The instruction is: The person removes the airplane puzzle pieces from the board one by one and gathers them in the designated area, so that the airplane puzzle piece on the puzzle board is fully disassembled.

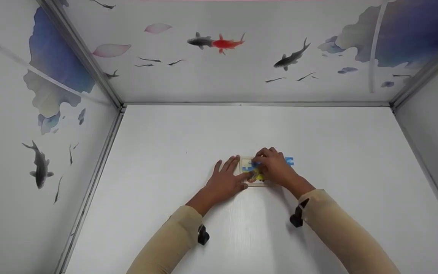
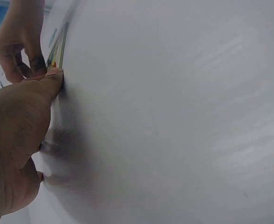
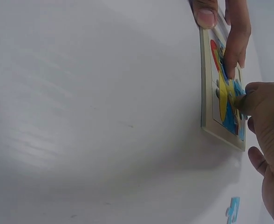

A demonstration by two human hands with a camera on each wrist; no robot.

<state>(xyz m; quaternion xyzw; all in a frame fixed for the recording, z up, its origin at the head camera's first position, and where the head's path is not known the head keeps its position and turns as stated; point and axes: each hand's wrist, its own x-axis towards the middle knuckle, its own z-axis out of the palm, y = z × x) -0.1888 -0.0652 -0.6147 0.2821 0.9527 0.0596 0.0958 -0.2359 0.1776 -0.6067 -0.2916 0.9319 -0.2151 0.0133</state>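
A small wooden puzzle frame lies flat on the white table, with blue, yellow and red pieces inside. The left hand rests at its left side with fingers spread, the thumb against the near edge and the index finger on the pieces. Over the frame's right part is the right hand, fingers bent down onto the pieces; whether it pinches one is hidden. In the right wrist view the right thumb touches the yellow and blue picture.
A loose light blue piece lies just right of the frame, also visible low in the right wrist view. White walls with painted fish enclose the table at the back and both sides. Each wrist carries a black camera.
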